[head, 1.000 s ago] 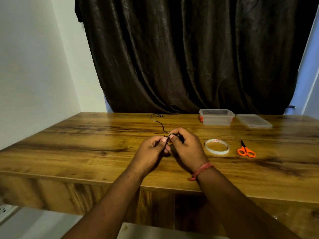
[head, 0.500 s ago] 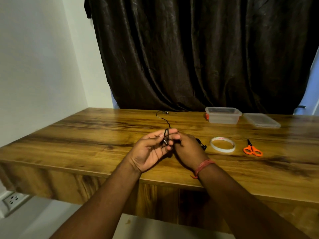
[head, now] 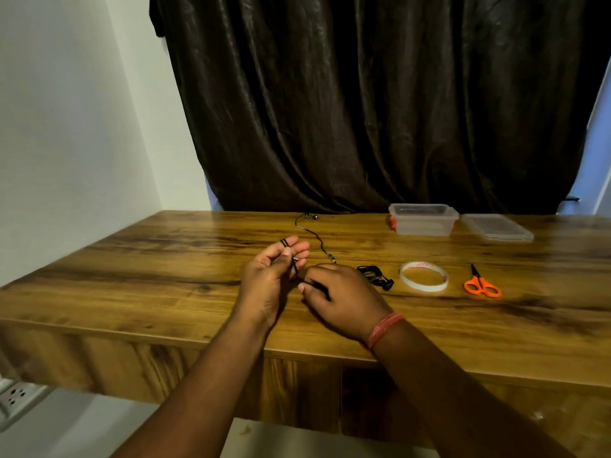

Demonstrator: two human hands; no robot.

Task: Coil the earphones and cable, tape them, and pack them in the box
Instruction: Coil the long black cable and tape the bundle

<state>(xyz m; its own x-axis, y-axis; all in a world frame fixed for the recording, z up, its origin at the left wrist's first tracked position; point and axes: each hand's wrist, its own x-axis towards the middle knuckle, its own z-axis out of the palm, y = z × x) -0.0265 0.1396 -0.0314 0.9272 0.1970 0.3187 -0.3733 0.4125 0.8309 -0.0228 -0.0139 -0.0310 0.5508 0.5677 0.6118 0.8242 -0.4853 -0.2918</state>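
Black earphone cord (head: 287, 246) looping round the raised left hand (head: 268, 281) fingers, right hand (head: 344, 300) pinching the same cord near the tabletop (head: 139, 276) front edge, coiled black cable (head: 373, 274), tape roll (head: 423, 276), scissors (head: 481, 285) lying rightwards, clear box (head: 423, 219) sitting at back edge.

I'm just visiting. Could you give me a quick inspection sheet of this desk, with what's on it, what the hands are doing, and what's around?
Surface: wooden table, grain pattern, against a wall.
Job's things: thin black cable runs from the hands to earbuds at the far edge; open clear box with its lid lying beside it; tape roll; orange scissors.
Clutter: a small black bundle lies by the tape; too dark to identify.
Hands: left hand has cable looped over its raised fingers; right hand pinches the cable.
Cables: only the black one seen.
Surroundings: dark curtain behind, white wall at left, wall socket low at left.
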